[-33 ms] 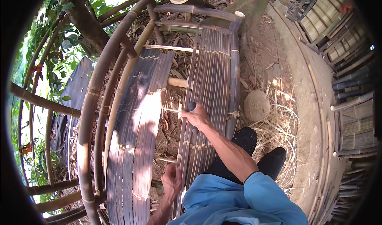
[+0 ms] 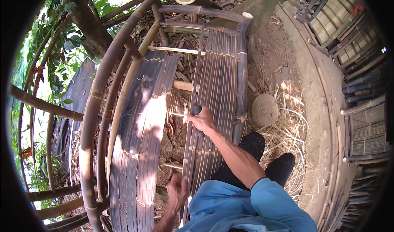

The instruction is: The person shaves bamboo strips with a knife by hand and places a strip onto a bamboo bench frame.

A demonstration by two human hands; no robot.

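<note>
Slats (image 2: 223, 80) look light, stiff, probably best held along their edges; right grip (image 2: 202, 119) wraps a dark tool (image 2: 197, 109); whether left grip (image 2: 176, 190) pinches one, I cannot tell.

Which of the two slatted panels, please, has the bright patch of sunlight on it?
The left panel, farther from the right hand: a sunlit patch whitens its middle, while the right panel, beneath that hand, is mostly shaded.

A loose, creased blue shirt (image 2: 221, 205) has a right sleeve (image 2: 281, 205) leaving the forearm (image 2: 238, 156) bare. Beyond the shirt, pale-flecked black legwear (image 2: 251, 145) shows.
</note>
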